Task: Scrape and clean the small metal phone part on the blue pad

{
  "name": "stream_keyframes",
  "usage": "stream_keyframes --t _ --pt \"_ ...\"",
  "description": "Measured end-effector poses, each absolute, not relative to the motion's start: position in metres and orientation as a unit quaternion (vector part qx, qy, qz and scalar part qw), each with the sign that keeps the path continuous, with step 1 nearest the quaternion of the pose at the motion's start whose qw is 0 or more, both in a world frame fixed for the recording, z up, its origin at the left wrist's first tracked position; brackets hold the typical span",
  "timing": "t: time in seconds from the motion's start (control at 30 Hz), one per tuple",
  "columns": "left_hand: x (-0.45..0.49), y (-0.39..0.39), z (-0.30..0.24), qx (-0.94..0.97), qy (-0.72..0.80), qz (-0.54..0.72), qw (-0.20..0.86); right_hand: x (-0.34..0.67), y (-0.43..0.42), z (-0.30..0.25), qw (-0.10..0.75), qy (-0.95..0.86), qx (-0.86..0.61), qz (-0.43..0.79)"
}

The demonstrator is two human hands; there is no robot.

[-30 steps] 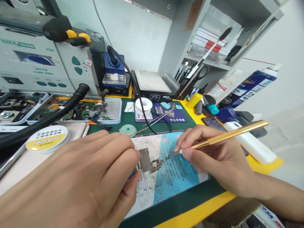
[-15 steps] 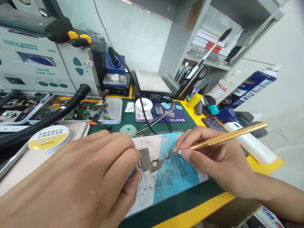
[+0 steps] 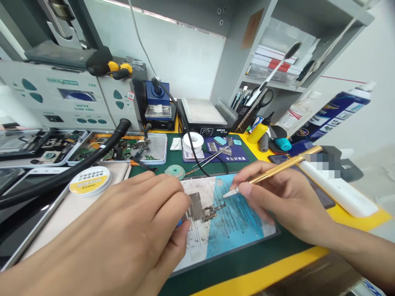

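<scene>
My left hand (image 3: 123,230) lies low at the front left, fingers curled and pinched on a thin tool with a blue tip that presses a small circuit board (image 3: 203,210) onto the blue and white work mat (image 3: 234,222). My right hand (image 3: 286,201) grips a gold-handled blade tool (image 3: 277,167) like a pen. The blade tip hovers just right of and above the board, apart from it.
A yellow-lidded tin (image 3: 90,181) sits on a phone back at the left. A black hose (image 3: 77,164), parts trays (image 3: 123,146), a solder spool (image 3: 193,142), tweezers (image 3: 212,156), a hot plate (image 3: 203,115) and rework stations stand behind. A white bar (image 3: 339,189) lies at the right.
My head shifted, so the scene moved right. The blade tip has lifted off the board's right end and drawn slightly away. My left hand keeps its hold.
</scene>
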State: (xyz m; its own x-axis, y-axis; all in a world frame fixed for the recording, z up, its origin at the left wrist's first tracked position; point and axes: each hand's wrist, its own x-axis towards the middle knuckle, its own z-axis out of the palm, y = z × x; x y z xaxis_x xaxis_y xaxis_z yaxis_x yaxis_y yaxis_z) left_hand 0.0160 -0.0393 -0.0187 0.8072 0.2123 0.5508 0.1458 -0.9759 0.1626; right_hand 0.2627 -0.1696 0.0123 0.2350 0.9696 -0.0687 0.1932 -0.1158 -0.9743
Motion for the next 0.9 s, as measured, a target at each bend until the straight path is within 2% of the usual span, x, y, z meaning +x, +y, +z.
stream_keyframes --t 0.33,0.77,0.9 --pt "0.020 -0.040 -0.005 0.961 0.067 0.266 0.035 0.260 -0.167 0.009 0.487 -0.515 -0.600 0.371" --pt "0.022 -0.042 -0.003 0.962 0.068 0.265 0.025 0.262 -0.167 0.016 0.459 -0.528 -0.589 0.403" --pt "0.019 -0.040 -0.004 0.962 0.086 0.255 0.038 0.266 -0.168 0.011 0.477 -0.513 -0.582 0.412"
